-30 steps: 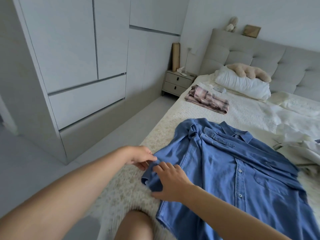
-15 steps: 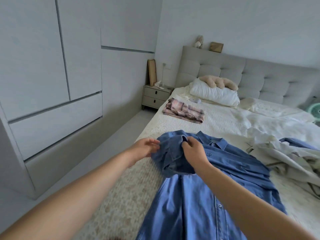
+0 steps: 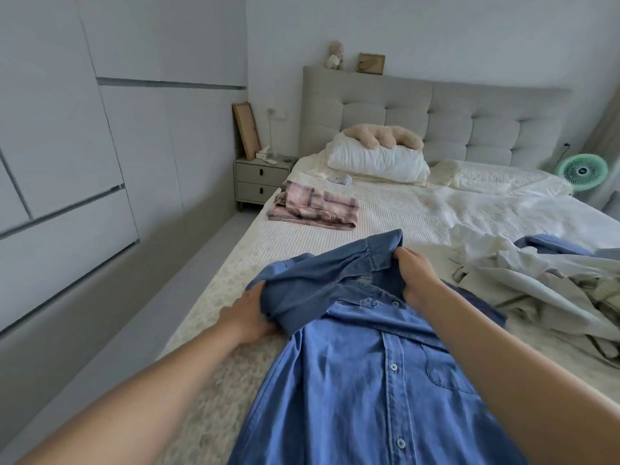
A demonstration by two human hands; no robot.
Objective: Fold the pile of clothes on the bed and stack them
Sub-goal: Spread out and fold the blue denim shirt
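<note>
- We see the blue denim shirt [image 3: 375, 374] lying button-side up on the bed [image 3: 402, 213], its long axis running from our body toward the headboard [image 3: 436, 112], collar end at the far end.
- One sleeve is lifted and bunched across the top of the shirt, stretched crosswise between our two hands.
- Our left hand [image 3: 250, 313] has its grip clamped on the sleeve's left end, fingers curled under the folded cloth at the shirt's left shoulder.
- Our right hand [image 3: 417, 278] has its grip clamped on the other end of the sleeve, just beyond the collar, fingers tucked into the fabric.
- The shirt's body lies below and between both hands, nearer to us than either grip.
- A pink plaid garment [image 3: 315, 208], folded, lies farther up the bed to the left, well apart from the shirt.
- A crumpled pile of pale clothes [image 3: 543, 283] lies just beside the shirt on the right, with a blue piece showing in it.
- A white pillow [image 3: 375, 159] with a beige plush toy [image 3: 385, 135] on it lies by the headboard; a nightstand [image 3: 261, 179] stands left of the bed, a green fan [image 3: 580, 171] at the far right.
</note>
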